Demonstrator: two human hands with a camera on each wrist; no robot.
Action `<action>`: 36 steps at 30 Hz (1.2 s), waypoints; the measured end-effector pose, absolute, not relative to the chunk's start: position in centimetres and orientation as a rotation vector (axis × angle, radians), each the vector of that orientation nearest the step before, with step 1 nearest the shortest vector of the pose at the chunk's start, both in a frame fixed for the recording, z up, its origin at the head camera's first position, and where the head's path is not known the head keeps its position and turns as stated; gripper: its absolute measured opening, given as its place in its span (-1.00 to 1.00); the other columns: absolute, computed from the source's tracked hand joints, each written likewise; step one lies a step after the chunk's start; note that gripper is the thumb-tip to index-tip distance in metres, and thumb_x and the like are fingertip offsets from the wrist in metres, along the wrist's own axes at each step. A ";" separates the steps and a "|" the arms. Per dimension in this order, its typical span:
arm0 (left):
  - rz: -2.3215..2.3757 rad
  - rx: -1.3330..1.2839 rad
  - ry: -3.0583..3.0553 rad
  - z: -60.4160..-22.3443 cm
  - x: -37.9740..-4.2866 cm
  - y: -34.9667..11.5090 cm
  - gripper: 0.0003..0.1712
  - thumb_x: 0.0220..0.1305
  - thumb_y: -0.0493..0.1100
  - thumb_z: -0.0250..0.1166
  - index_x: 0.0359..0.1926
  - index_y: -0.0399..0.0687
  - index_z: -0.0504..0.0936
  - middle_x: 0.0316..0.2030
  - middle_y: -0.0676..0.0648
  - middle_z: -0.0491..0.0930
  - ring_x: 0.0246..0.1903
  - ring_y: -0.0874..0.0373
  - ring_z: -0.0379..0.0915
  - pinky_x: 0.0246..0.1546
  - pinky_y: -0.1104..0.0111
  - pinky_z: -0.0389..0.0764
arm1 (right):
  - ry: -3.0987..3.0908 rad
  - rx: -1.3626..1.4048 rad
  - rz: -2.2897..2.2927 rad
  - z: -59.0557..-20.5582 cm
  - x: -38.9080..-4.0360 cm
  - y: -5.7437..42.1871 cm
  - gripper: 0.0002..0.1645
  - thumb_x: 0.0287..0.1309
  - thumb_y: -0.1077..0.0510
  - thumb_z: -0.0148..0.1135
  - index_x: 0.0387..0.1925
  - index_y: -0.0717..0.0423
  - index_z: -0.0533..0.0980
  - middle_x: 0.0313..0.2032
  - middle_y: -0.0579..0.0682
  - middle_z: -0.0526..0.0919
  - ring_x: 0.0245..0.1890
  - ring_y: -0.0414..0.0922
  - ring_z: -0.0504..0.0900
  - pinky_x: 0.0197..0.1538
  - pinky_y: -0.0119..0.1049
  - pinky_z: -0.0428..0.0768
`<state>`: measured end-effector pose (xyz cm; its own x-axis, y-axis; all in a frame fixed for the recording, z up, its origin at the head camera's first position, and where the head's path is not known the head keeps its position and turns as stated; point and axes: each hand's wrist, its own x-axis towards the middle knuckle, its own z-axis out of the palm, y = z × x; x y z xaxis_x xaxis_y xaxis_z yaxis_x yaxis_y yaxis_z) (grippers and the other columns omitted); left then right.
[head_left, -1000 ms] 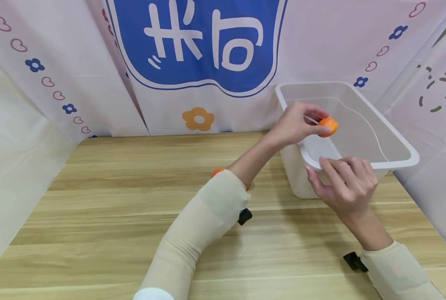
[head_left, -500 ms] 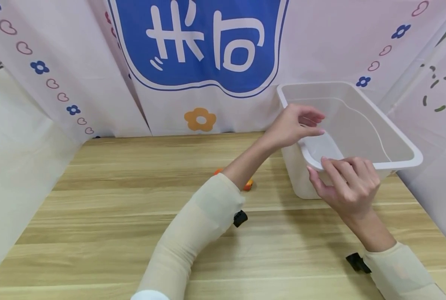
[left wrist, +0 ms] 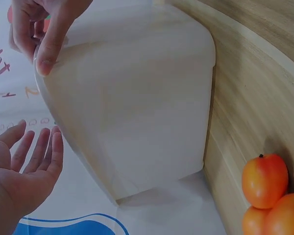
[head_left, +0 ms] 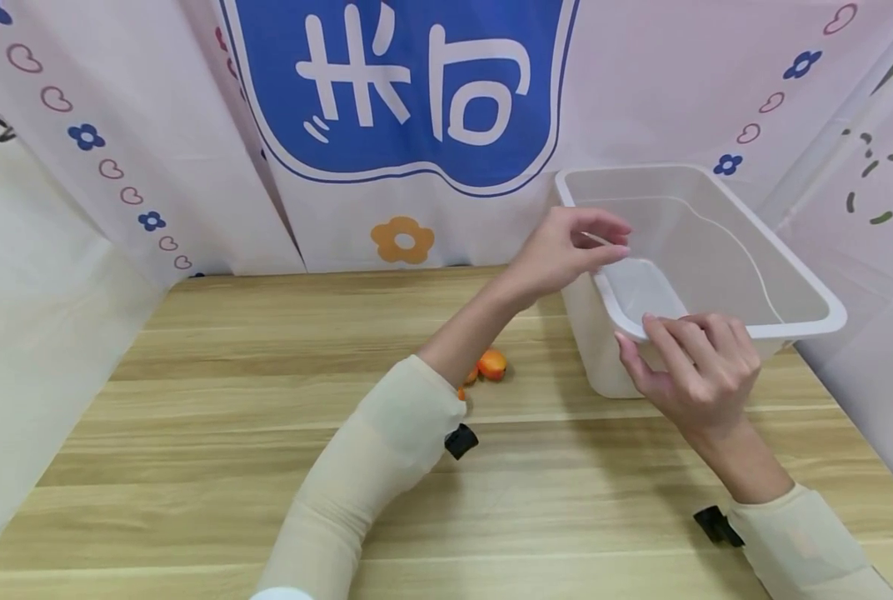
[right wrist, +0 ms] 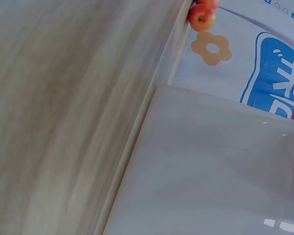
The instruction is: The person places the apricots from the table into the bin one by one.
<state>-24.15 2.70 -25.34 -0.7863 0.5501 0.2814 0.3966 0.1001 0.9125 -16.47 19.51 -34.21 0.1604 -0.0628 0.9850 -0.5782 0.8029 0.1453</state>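
In the head view a white plastic bin [head_left: 591,354] stands at the right of the wooden table. My left hand [head_left: 566,246] is over the bin's left rim, fingers relaxed, thumb apart from them, nothing held. The left wrist view shows that same left hand [left wrist: 27,171] beside the rim with spread fingers. My right hand [head_left: 697,367] grips the bin's near rim, thumb outside and fingers over the edge. Several orange-red fruits [head_left: 492,364] lie on the table, partly hidden behind the left forearm; smooth, rounded fruits [left wrist: 265,180] show close together in the left wrist view.
Behind the table hangs a white cloth [head_left: 491,225] with a blue sign print. Wooden tabletop [head_left: 229,417] stretches left of the arms. Each sleeve carries a small black mount, one [head_left: 461,441] on the left and one [head_left: 718,527] on the right.
My left hand has let go of an orange fruit over the bin and drawn back to the left. More of the fruits on the table now show. The right hand stays on the rim.
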 end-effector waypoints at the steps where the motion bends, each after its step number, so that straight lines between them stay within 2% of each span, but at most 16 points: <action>1: 1.780 0.951 2.231 -25.3 -24.1 2.4 -0.66 0.39 -0.34 0.35 0.15 -0.35 0.65 0.01 -0.25 0.70 -0.10 0.03 0.70 -0.09 0.41 0.72 | -1.381 0.570 0.397 -34.2 -16.5 19.6 -0.57 0.24 0.00 0.39 -0.54 0.30 0.66 -0.62 0.15 0.61 -0.65 0.25 0.42 -0.60 0.16 0.25; 14: 1.810 0.836 2.258 -25.2 -23.5 -1.6 -0.65 0.39 -0.32 0.35 0.16 -0.31 0.65 -0.05 -0.20 0.70 -0.09 -0.10 0.68 -0.06 0.32 0.74 | -1.359 0.575 0.394 -34.6 -16.8 19.7 -0.57 0.21 -0.01 0.42 -0.54 0.28 0.67 -0.62 0.14 0.62 -0.67 0.24 0.39 -0.62 0.15 0.23; 25: 1.816 0.764 2.290 -25.5 -23.4 -3.8 -0.66 0.38 -0.32 0.38 0.14 -0.27 0.67 -0.10 -0.18 0.70 -0.18 0.02 0.70 -0.08 0.31 0.74 | -1.385 0.577 0.385 -34.6 -16.8 20.0 -0.60 0.21 0.01 0.41 -0.52 0.29 0.68 -0.61 0.15 0.64 -0.66 0.25 0.43 -0.60 0.16 0.28; 31: 1.827 0.743 2.298 -26.1 -23.6 -4.4 -0.68 0.38 -0.32 0.37 0.12 -0.28 0.68 -0.12 -0.18 0.71 -0.21 0.03 0.71 -0.05 0.19 0.74 | -1.392 0.580 0.392 -34.7 -16.8 19.9 -0.62 0.20 0.02 0.42 -0.51 0.28 0.68 -0.61 0.16 0.62 -0.64 0.26 0.44 -0.59 0.17 0.28; 36: 1.824 0.732 2.305 -26.7 -24.0 -4.9 -0.69 0.39 -0.33 0.36 0.12 -0.32 0.67 -0.13 -0.20 0.71 -0.21 0.02 0.71 -0.09 0.22 0.73 | -1.370 0.563 0.401 -34.9 -16.7 19.7 -0.59 0.20 0.00 0.43 -0.55 0.27 0.65 -0.62 0.15 0.60 -0.60 0.28 0.46 -0.59 0.20 0.28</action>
<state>-23.96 -4.89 -26.69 -0.8774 0.4341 0.2044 0.2987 0.1608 0.9407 -16.74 19.70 -34.89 0.1665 -0.0549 0.9845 -0.5768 0.8044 0.1424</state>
